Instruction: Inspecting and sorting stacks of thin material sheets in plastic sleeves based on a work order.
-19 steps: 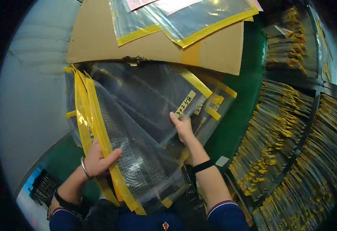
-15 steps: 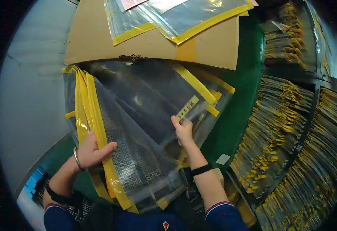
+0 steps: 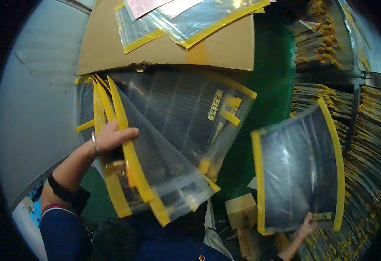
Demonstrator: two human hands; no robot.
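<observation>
My right hand [image 3: 307, 226], out at the lower right, pinches the lower edge of a dark, see-through sheet [image 3: 290, 161] with yellow tape down two sides. That sheet bows a little and hangs apart from the others. My left hand [image 3: 115, 135] is closed around the yellow edges of several clear mesh sheets [image 3: 155, 174], with its thumb on top. Beneath them lies another dark see-through sheet [image 3: 168, 100] with yellow edging and a pale yellow written label [image 3: 215, 105].
A cardboard piece [image 3: 164, 56] at the back carries yellow-edged clear sleeves [image 3: 216, 24] and pink papers [image 3: 144, 6]. Dense rows of yellow-edged sheets [image 3: 369, 174] fill racks on the right. A small carton [image 3: 241, 211] stands below the held sheet. A pale wall [image 3: 38, 108] bounds the left.
My right hand has drawn one labelled sheet off the pile and carried it to the right, uncovering another labelled sheet. My left hand has shifted slightly up and right with the yellow edges.
</observation>
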